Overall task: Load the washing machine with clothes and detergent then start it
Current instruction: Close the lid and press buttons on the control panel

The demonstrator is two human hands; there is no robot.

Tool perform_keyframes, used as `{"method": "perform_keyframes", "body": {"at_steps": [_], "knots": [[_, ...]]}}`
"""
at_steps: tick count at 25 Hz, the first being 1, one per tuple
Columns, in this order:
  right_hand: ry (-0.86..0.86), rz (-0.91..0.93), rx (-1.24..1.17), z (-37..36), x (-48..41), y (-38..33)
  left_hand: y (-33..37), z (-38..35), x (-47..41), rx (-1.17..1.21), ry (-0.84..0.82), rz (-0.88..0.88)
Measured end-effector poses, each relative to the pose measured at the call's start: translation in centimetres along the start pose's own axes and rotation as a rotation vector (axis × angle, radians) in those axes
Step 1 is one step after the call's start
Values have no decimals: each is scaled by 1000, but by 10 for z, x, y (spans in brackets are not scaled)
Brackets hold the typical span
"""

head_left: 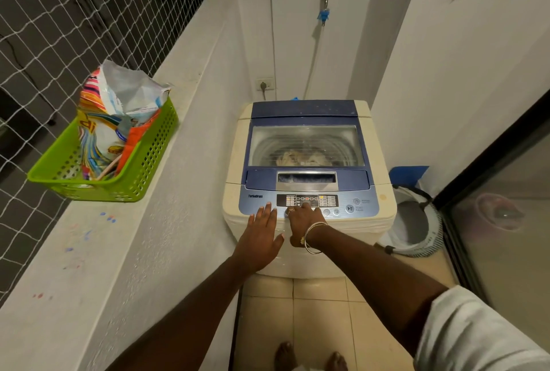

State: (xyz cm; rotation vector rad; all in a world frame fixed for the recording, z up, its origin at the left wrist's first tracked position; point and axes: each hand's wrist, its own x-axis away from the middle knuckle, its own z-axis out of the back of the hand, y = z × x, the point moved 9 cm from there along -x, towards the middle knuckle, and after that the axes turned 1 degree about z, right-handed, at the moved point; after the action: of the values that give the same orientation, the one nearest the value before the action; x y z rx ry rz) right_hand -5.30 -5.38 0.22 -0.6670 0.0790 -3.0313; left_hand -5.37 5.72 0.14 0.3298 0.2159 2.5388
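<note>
Poking panel [327,201] with curled right hand [303,218], left hand [262,236] spread alongside; risking wrong button, start key [350,209] sitting further right.

Left hand [262,235] flat — right hand [303,220] curled.
</note>
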Motion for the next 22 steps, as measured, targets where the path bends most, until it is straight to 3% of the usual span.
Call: {"method": "perform_keyframes", "body": {"at_steps": [7,22], "knots": [[11,14,-4,0,14,3,3,6,3,5,10,-9],[396,-114,-72,-10,97,55,26,7,12,-10,38,-23]]}}
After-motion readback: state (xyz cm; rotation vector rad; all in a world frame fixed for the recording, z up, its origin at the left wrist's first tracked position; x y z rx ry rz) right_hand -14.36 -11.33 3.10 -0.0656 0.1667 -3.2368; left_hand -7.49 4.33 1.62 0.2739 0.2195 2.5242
